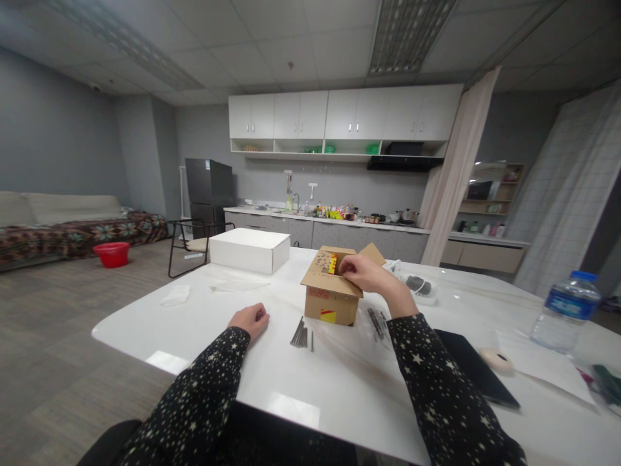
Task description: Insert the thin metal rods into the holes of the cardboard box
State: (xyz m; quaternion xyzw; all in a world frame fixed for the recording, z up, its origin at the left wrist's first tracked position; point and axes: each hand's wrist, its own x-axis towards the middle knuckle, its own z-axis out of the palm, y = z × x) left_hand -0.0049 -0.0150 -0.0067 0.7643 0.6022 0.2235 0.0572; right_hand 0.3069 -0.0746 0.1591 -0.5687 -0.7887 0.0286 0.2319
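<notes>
A small brown cardboard box (330, 304) with red and yellow labels stands on the white table (339, 382), its flaps up. My right hand (366, 273) rests on top of the box, fingers curled over the near flap and pinching its edge. My left hand (250, 320) lies on the table left of the box, fingers curled loosely, holding nothing. A small bunch of dark nails (299, 335) lies on the table between my left hand and the box. Both sleeves are black with white stars.
A white closed box (249, 250) sits at the table's far left. A water bottle (563, 310), a black tablet (473, 366), a roll of tape (495, 360) and papers lie to the right. A clear bag of screws (377, 321) lies beside the cardboard box. Kitchen counter behind; chair, sofa and red basin left.
</notes>
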